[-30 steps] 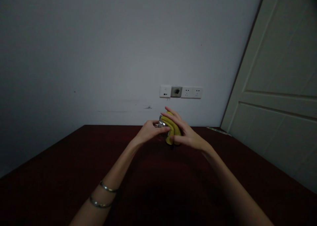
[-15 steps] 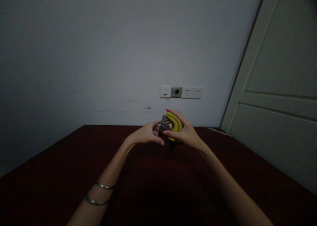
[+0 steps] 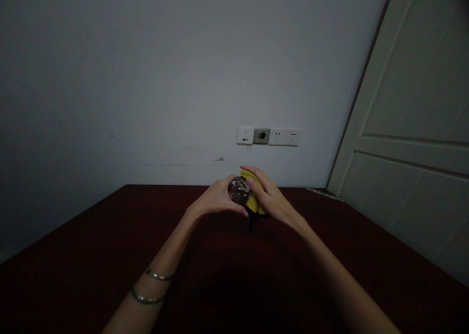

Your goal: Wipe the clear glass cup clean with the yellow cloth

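One glass (image 3: 239, 191) is held in the left hand (image 3: 217, 197); against its right side, the right hand (image 3: 270, 197) grips a yellow cloth (image 3: 252, 205).

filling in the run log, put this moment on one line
left hand: curled around shiny clear object | right hand: holding yellow folded item against it | below: dark red table | behind: wall sockets

Wall (image 3: 164, 70), grey, scuffed, upper frame; socket row (image 3: 268, 136), centre; pale panelled door (image 3: 410, 109), right; dark red surface (image 3: 91, 236), below; dim light.
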